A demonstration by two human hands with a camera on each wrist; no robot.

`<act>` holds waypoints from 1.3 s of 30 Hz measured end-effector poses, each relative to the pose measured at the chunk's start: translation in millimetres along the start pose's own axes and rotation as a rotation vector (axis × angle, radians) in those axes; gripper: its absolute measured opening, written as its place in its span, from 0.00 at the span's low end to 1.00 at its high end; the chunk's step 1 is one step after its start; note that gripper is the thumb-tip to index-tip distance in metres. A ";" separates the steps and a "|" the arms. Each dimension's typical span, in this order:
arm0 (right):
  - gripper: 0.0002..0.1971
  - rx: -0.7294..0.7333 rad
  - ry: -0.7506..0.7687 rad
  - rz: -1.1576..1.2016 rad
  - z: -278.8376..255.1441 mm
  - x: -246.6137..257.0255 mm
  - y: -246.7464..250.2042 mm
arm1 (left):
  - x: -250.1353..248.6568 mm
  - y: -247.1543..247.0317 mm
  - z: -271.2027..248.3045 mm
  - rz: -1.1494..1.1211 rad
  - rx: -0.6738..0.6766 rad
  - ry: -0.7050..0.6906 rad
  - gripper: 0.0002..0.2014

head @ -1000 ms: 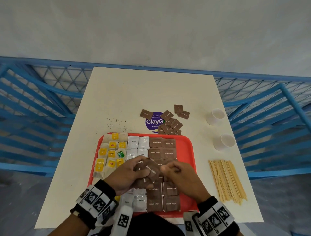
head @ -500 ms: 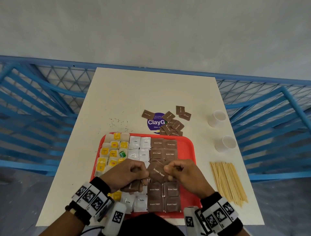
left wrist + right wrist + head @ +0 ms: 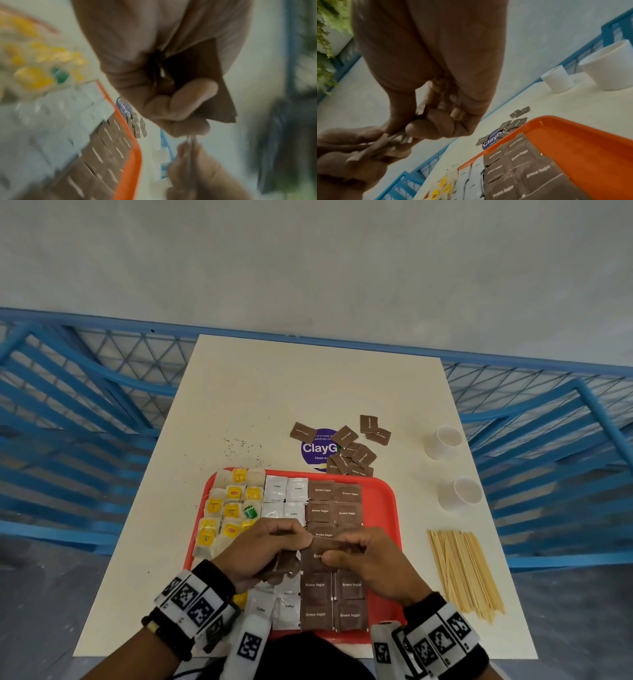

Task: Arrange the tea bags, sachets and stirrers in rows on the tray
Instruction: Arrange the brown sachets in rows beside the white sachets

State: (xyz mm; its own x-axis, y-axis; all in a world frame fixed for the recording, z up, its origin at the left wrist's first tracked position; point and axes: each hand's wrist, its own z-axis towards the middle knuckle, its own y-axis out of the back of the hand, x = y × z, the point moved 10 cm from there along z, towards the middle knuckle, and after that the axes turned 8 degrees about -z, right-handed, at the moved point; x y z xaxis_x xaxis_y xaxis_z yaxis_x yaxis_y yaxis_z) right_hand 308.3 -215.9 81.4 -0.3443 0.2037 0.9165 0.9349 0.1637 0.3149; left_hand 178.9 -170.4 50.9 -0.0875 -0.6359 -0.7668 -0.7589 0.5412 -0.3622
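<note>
Cream table (image 3: 308, 392) out by blue railings, red tray (image 3: 383, 508) at 6 o'clock.

Left to right on the tray: yellow-tagged tea bags (image 3: 229, 508), white coffee sachets (image 3: 286, 491), brown sugar sachets (image 3: 334, 501). Left hand (image 3: 263, 549) grips a small stack of brown sugar sachets (image 3: 217, 83); right hand (image 3: 370, 559) pinches one of them (image 3: 325, 544) above the tray. More sachets (image 3: 356, 450) lie loose at 12 o'clock, wooden stirrers (image 3: 462, 570) at 3 o'clock.

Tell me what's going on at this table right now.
A person is sorting hot-drink supplies onto a red tray. Both hands are over it: the left hand and the right hand each pinch brown sugar sachets from a small stack. Tea bags, white coffee sachets and brown sugar rows already lie on the tray. Loose sachets, the stirrers and two cups sit on the table.
</note>
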 end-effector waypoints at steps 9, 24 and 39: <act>0.17 -0.045 -0.101 -0.022 2.5 -16.2 5.0 | 13.6 7.6 -2.6 0.167 0.006 -0.012 0.13; 0.04 -0.011 -0.172 -0.228 4.9 -50.3 1.9 | 33.3 15.5 -3.7 0.503 0.044 0.022 0.11; 0.06 0.171 -0.332 -0.615 -0.4 -124.0 -59.1 | 40.7 45.1 -5.1 0.086 -0.169 0.068 0.15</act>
State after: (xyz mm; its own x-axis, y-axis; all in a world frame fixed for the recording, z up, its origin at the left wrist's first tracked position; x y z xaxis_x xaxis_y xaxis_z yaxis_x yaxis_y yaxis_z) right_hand 295.8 -251.2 -50.7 -0.8377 0.3046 0.4534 0.5460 0.4864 0.6821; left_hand 137.8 -174.8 6.0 -0.1959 -0.6300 -0.7514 -0.8438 0.4988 -0.1982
